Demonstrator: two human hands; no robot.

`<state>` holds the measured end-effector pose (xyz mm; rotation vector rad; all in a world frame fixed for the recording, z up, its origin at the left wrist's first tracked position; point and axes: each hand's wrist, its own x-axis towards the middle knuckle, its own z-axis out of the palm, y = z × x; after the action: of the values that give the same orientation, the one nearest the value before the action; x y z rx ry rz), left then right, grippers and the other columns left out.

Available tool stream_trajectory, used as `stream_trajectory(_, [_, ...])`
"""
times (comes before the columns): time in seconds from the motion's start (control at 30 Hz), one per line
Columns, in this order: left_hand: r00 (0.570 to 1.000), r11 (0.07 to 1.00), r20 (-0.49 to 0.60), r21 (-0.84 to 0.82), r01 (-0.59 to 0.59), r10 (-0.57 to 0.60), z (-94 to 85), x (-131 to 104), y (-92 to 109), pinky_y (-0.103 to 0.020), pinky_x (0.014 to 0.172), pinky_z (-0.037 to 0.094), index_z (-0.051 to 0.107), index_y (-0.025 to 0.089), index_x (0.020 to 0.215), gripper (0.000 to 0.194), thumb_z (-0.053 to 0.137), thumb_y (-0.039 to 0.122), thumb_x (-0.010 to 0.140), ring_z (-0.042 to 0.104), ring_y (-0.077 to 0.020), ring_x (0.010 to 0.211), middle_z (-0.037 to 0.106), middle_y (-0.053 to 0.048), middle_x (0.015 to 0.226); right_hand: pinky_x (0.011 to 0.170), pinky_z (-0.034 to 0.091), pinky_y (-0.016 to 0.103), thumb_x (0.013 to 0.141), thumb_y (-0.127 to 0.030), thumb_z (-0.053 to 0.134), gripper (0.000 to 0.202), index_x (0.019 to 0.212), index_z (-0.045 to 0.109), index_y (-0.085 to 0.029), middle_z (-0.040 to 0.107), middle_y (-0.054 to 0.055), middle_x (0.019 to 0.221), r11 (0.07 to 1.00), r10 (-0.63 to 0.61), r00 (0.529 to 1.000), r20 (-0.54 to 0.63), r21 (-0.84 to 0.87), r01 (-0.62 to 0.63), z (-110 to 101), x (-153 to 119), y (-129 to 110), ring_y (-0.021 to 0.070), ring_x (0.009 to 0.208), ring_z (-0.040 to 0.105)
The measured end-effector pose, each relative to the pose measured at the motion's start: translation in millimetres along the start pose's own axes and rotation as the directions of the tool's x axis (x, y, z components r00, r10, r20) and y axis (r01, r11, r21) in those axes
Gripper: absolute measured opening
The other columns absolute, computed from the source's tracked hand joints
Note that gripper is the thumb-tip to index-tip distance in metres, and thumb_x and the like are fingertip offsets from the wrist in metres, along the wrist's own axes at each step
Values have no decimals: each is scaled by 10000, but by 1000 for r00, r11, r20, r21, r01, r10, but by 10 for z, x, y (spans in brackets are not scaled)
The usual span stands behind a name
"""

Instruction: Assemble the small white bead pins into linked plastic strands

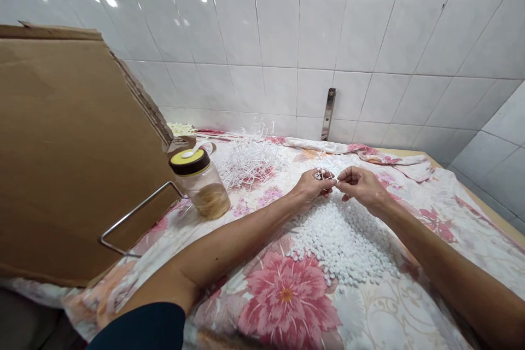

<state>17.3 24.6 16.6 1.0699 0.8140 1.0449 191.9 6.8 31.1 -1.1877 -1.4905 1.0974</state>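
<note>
My left hand [312,186] is closed on several thin white plastic sticks [325,175], which poke up between the fingers. Right beside it, my right hand [363,187] pinches with thumb and fingertips at a tiny white piece, too small to name for sure. The fingertips of both hands almost meet. Below them spreads a heap of small white beads [346,246] on the flowered cloth [287,301]. A loose tangle of thin white sticks [252,161] lies farther back, left of my hands.
On the left stands a clear jar [211,199] with a black and yellow lid and something brownish inside. A large cardboard sheet [74,158] rises beyond it, with a bent metal rod [137,213] in front. Pale yellow pieces [180,129] lie behind. A metal strip [328,114] leans against the tiled wall [279,33].
</note>
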Motion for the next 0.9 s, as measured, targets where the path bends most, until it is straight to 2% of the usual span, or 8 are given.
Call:
stream_trajectory(0.27, [1000,1000,21,23,-12,11,11,-14,7,-227,544,448,634,134,850,383,917,320,670,589,-96,603,610,9,710,528,590,279,639,-388,887,365,806,631,-189,635,-5,710,1000,2,1000,-9,-13,-2,-5,-11,-99,145,656,617])
stream_trajectory(0.5, [998,994,13,93,-55,54,34,-30,-2,-227,528,427,608,144,812,411,929,327,631,552,-92,557,580,27,641,513,602,274,656,-393,899,376,827,634,-188,644,-2,745,995,-45,999,-19,-93,43,-3,-28,-99,140,644,621])
stream_trajectory(0.6, [995,982,-13,161,-100,103,42,-18,-33,-221,512,397,604,152,811,339,878,302,679,515,-84,513,560,42,598,514,603,277,689,-358,867,316,811,625,-196,647,0,736,985,-53,998,-20,-168,49,8,-30,-72,143,633,625])
stream_trajectory(0.73, [969,921,-41,325,-216,242,5,45,-85,-215,531,387,628,160,816,172,771,219,742,504,-78,524,581,44,631,505,570,258,708,-233,782,206,777,589,-210,640,-12,684,962,-57,997,-51,-271,41,63,-86,-90,138,574,641])
stream_trajectory(0.8, [953,891,-87,387,-237,291,-41,88,-90,-210,563,404,625,162,793,141,751,173,733,526,-80,560,596,40,652,503,558,251,700,-200,753,198,777,571,-218,641,-19,672,971,-46,999,7,-235,47,112,-150,-156,131,547,637])
stream_trajectory(0.9, [961,914,-132,363,-181,243,-107,127,-57,-229,551,421,596,161,758,158,750,162,719,534,-96,541,580,36,617,510,572,259,708,-203,737,190,777,561,-221,660,-10,712,982,-89,987,134,-154,109,169,-232,-286,127,563,627])
